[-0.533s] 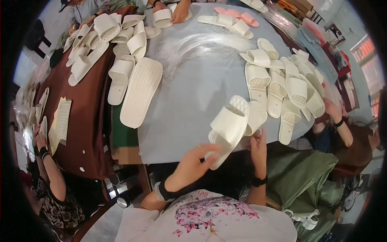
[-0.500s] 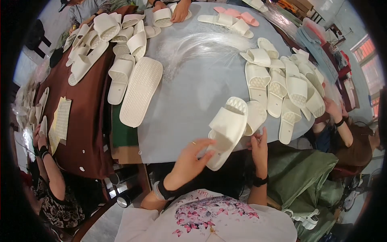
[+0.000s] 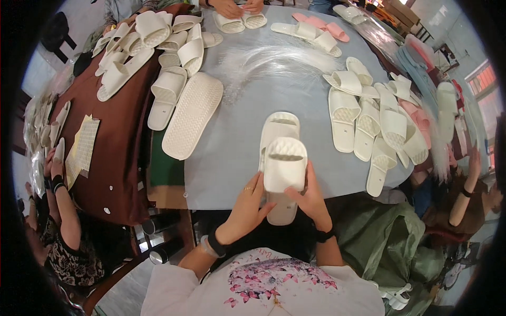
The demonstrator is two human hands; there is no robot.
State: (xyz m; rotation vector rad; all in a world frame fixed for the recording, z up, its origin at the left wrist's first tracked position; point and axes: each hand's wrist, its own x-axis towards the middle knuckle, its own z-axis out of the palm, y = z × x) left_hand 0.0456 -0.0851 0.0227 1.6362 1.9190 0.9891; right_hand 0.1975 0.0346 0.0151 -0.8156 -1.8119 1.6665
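Observation:
A cream slide slipper point(image 3: 285, 176) is held between my two hands at the near edge of the grey table, its toe pointing away from me. Beyond it, a second cream slipper point(image 3: 280, 124) shows its toe end, partly hidden by the first. My left hand point(image 3: 243, 211) presses along the left side with its fingers, thumb near the heel. On the opposite side, my right hand point(image 3: 313, 201) wraps the edge, its thumb lying across the first slipper below the strap. Whether the two slippers touch along their length is hidden.
Loose cream slippers lie at right point(image 3: 363, 118) and left point(image 3: 171, 92), some on a brown cloth point(image 3: 121, 174). Thin clear plastic sleeves point(image 3: 279, 58) spread across the grey table point(image 3: 240, 158). Co-workers' hands handle slippers at the far edge point(image 3: 232, 23) and far left.
The front slipper, earlier tilted in my left hand, is now straight between both hands. The second slipper has shifted left behind it. At right, a co-worker's bagged slippers have come up into view.

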